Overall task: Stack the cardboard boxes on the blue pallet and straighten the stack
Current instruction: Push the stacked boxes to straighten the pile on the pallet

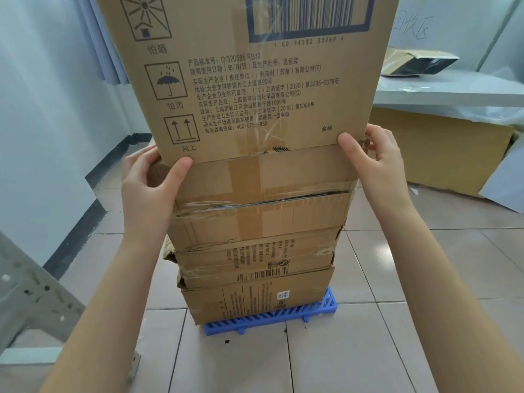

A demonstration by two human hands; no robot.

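Looking down through the head camera, I saw my left hand (150, 180) and right hand (374, 157) clasping the lower corners of the top box (249, 80), thumbs pressed on its printed front face, fingers wrapped round the sides. That box sat on a taped box (261, 194), with 2 more boxes below: a crumpled middle box (255, 258) and a bottom box (255, 297) resting on the blue pallet (283, 314). The pallet lay on the tiled floor (368, 350), its right end sticking out past the stack. To my right, a large flattened carton (442, 154) leaned below a white shelf (453, 95).
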